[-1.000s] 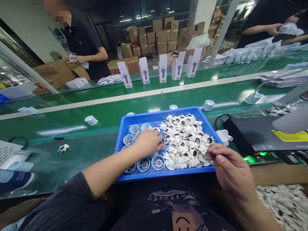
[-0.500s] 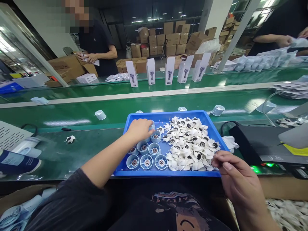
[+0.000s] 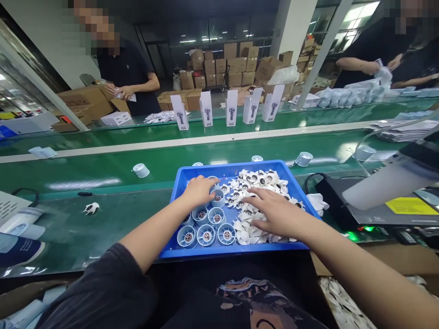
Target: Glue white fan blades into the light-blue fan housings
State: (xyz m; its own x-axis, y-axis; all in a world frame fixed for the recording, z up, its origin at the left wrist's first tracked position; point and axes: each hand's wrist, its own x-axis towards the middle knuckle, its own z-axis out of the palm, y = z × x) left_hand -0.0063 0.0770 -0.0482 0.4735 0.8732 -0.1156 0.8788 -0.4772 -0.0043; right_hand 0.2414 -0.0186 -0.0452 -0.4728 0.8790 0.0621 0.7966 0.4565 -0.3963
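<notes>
A blue tray (image 3: 305,214) holds light-blue round housings (image 3: 206,235) on its left side and a heap of white fan blades (image 3: 248,230) on its right. Over the housings at the back left is my left hand (image 3: 199,194), its fingers bent down over them; whether it grips one is hidden. My right hand (image 3: 274,210) hovers palm down above the white blades with its fingers spread, and nothing shows in it.
Behind the tray runs a green conveyor (image 3: 164,157) with scattered light-blue housings. White boxes (image 3: 231,108) stand beyond it. Two people work across the line. At the right are a black device (image 3: 329,192) and a grey cylindrical tool (image 3: 380,183). One white blade (image 3: 91,208) lies at the left.
My right hand has moved left from the tray's right edge to over the blade heap, and its fingers have spread. My left hand stays above the housings. The camera view has shifted slightly.
</notes>
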